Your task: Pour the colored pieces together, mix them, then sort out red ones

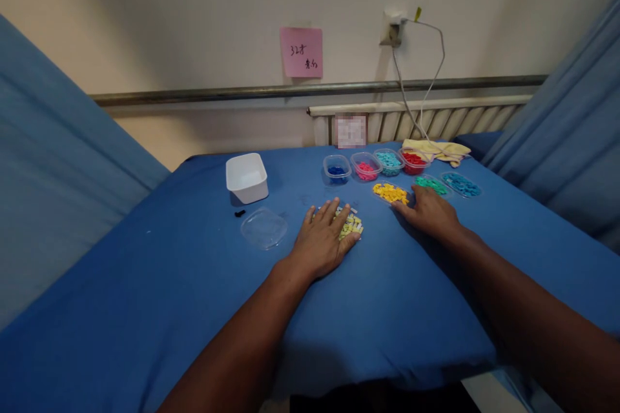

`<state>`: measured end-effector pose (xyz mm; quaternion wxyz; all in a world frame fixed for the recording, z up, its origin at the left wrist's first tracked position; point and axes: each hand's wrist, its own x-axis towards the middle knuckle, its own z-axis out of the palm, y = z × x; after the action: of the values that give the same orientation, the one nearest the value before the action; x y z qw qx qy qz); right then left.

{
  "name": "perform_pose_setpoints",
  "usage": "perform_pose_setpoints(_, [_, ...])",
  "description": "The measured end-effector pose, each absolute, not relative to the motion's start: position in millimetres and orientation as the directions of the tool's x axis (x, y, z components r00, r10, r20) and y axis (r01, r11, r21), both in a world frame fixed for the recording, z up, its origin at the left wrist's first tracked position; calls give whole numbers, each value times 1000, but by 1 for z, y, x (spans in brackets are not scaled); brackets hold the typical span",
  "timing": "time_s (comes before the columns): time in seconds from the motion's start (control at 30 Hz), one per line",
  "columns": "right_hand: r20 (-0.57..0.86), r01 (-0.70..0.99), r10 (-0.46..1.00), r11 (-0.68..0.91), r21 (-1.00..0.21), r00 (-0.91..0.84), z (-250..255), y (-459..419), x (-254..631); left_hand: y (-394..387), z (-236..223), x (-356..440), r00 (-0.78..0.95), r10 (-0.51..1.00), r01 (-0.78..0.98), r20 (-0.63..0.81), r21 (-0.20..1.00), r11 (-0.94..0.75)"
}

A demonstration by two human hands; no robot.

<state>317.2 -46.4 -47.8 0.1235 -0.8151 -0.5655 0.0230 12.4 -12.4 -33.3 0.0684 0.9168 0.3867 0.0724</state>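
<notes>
My left hand (322, 240) lies flat, fingers spread, on a loose pile of pale yellow-green small pieces (352, 224) on the blue tablecloth (194, 284). My right hand (429, 211) rests palm down, fingers stretched, its fingertips next to a clear dish of yellow pieces (390, 193). Neither hand holds anything. Behind them stand clear dishes of dark blue (337, 170), pink (365, 169), light blue (389, 161), red (413, 160), green (431, 184) and teal (461, 184) pieces.
A white square tub (247, 177) stands at the left, with a clear lid (264, 228) and a small black piece (239, 213) in front of it. A yellow cloth (438, 150) lies at the back right. Blue curtains hang on both sides; a radiator and a cable are behind.
</notes>
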Motion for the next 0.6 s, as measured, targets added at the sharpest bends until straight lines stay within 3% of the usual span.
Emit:
perform_pose_setpoints(0.27, [52, 951, 960, -263, -166, 274, -42, -23, 319, -10, -33, 6, 676, 735, 712, 63, 204, -672])
perform_pose_setpoints(0.6, [203, 893, 942, -163, -419, 267, -60, -22, 320, -18, -26, 11, 765, 643, 629, 15, 196, -752])
